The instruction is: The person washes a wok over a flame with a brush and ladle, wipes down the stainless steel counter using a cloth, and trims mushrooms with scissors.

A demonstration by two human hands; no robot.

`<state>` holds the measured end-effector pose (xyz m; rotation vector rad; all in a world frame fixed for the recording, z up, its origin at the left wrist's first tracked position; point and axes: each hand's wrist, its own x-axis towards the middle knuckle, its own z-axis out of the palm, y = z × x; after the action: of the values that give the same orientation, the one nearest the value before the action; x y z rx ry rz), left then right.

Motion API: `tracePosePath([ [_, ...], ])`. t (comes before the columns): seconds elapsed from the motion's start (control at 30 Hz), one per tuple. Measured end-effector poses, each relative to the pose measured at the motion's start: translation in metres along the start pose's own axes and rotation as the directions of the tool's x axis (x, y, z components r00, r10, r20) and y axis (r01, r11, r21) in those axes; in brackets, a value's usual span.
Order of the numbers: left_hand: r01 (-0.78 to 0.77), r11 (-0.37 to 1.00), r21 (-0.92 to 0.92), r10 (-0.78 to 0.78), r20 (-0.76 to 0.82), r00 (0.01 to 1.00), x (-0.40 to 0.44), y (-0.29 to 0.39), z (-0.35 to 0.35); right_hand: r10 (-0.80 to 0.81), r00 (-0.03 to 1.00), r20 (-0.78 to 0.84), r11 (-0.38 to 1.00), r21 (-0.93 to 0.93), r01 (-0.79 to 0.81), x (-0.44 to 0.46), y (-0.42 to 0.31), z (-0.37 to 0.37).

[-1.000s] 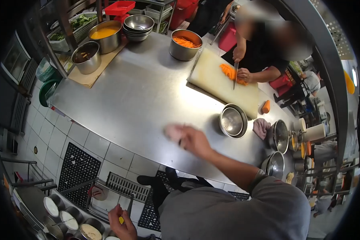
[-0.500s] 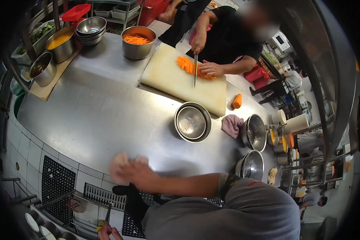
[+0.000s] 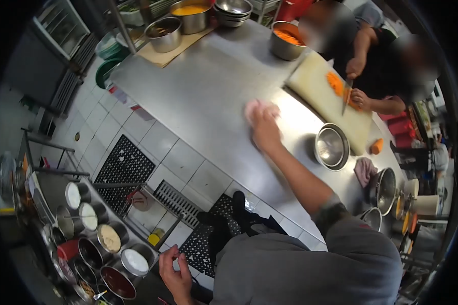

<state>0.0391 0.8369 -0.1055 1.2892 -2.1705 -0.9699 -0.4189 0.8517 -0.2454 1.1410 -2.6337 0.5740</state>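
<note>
On the steel table point(image 3: 198, 86), my right hand point(image 3: 264, 127) presses a pinkish cloth point(image 3: 254, 109), its fingers closed on it, near the left edge of the cutting board point(image 3: 315, 76). My left hand point(image 3: 175, 274) hangs low at the bottom of the view, beside the containers of sauces and powders, fingers apart and nothing in it. Two nested steel bowls point(image 3: 332, 146) stand on the table to the right of my right forearm.
A co-worker cuts carrot with a knife point(image 3: 347, 94) across the table. A carrot piece point(image 3: 376, 146), a second cloth point(image 3: 365, 171) and a colander point(image 3: 385, 191) lie at the right. Pots point(image 3: 164, 36) stand at the far left. Below are a tiled floor and black mats point(image 3: 124, 165).
The view has swung. My right hand with the cloth has moved from the table's near edge farther across it, toward the board. My left hand shows more fully.
</note>
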Motion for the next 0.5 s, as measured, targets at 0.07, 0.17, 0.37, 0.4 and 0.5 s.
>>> tracePosePath([
  [0.07, 0.005, 1.0, 0.023, -0.005, 0.002, 1.0, -0.004, -0.004, -0.01, 0.002, 0.966, 0.26, 0.997, 0.072, -0.022, 0.063, -0.06, 0.011],
  [0.17, -0.002, 0.999, 0.044, 0.0, 0.037, 0.999, -0.006, -0.003, -0.025, -0.163, 0.893, 0.42, 0.942, 0.336, 0.013, 0.07, -0.145, 0.054],
  [0.37, 0.022, 0.999, -0.028, -0.025, -0.079, 0.997, -0.007, -0.009, -0.054, -0.345, 0.791, 0.505, 0.729, 0.675, -0.113, -0.058, -0.2, -0.008],
  [0.4, 0.036, 0.998, -0.046, -0.041, -0.107, 0.993, -0.008, -0.01, -0.061, -0.257, 0.701, 0.665, 0.643, 0.659, -0.39, -0.062, -0.19, -0.035],
  [0.5, 0.033, 0.996, -0.078, -0.045, -0.158, 0.986, -0.009, -0.028, -0.078, -0.108, 0.889, 0.446, 0.624, 0.726, -0.289, -0.065, -0.126, -0.076],
])
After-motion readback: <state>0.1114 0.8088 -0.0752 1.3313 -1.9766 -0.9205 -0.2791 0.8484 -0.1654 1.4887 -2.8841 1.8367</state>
